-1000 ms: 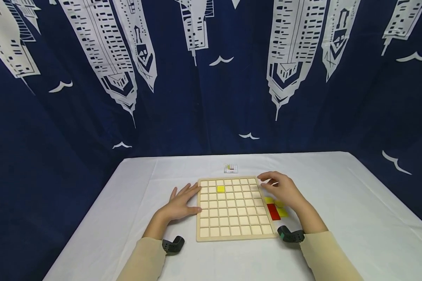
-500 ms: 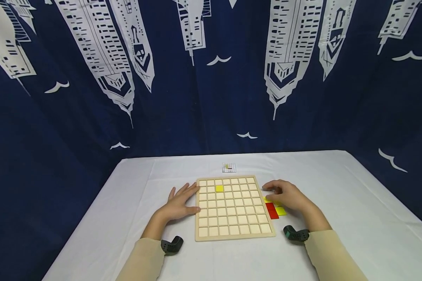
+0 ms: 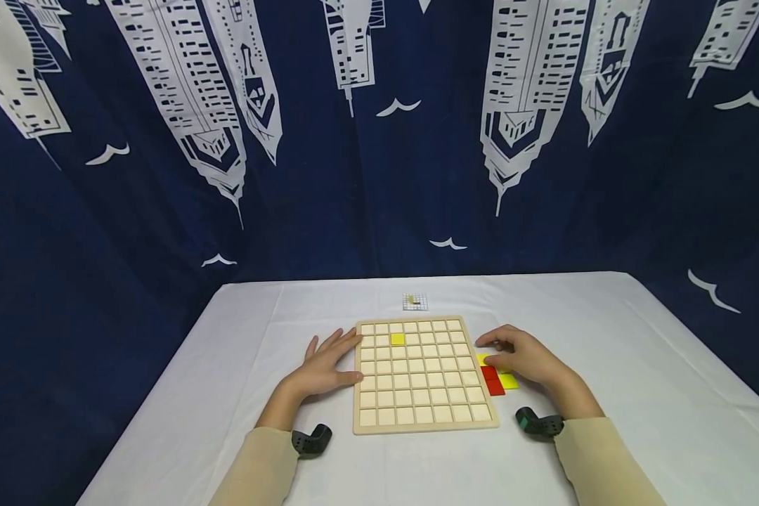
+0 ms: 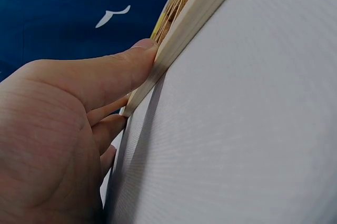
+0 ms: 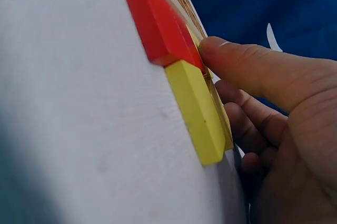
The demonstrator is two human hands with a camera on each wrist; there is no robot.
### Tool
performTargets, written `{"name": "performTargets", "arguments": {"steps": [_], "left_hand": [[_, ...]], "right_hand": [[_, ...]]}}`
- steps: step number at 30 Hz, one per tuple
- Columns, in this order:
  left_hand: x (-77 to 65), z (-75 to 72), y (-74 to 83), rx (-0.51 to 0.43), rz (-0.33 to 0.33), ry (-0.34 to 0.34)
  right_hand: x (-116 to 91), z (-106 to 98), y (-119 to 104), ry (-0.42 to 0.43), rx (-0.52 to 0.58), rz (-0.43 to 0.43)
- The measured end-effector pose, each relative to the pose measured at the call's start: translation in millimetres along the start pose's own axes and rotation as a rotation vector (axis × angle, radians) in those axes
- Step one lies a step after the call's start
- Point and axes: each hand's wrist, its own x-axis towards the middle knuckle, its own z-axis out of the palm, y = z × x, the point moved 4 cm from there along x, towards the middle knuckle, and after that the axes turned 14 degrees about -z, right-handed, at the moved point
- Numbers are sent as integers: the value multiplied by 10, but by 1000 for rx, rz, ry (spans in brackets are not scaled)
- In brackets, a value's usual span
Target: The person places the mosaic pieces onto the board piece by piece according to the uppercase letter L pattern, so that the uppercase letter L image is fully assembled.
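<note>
A pale wooden grid board lies flat on the table, with one yellow square tile in its upper rows. My left hand rests against the board's left edge, fingers spread and thumb touching the side; the left wrist view shows that thumb on the rim. By the right edge lie red tiles and yellow tiles. My right hand is over this group, fingers loosely bent, thumb tip at a yellow tile beside the red ones. Between thumb and forefinger a gap shows. The hand partly hides the yellow tiles.
A small card printed with a coloured grid lies behind the board. White cloth covers the table. Dark blue patterned curtains hang behind it and at the sides.
My right hand has moved down and slightly right, from the board's upper right corner to the loose tiles. The left hand and the yellow tile on the board stay in place.
</note>
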Motion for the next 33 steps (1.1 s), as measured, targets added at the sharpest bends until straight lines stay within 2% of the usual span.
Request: {"name": "performTargets", "arguments": {"steps": [10,21,33], "left_hand": [[1,15,-5,-5,2,0],[0,0,7,5,3,1],[-18,-14,24,-7,9,0]], "right_hand": [[-21,-16,-5,-27,23,-21],[-5,-21,8,21,9,-28],[13,-5,31,16,-47,-3]]}}
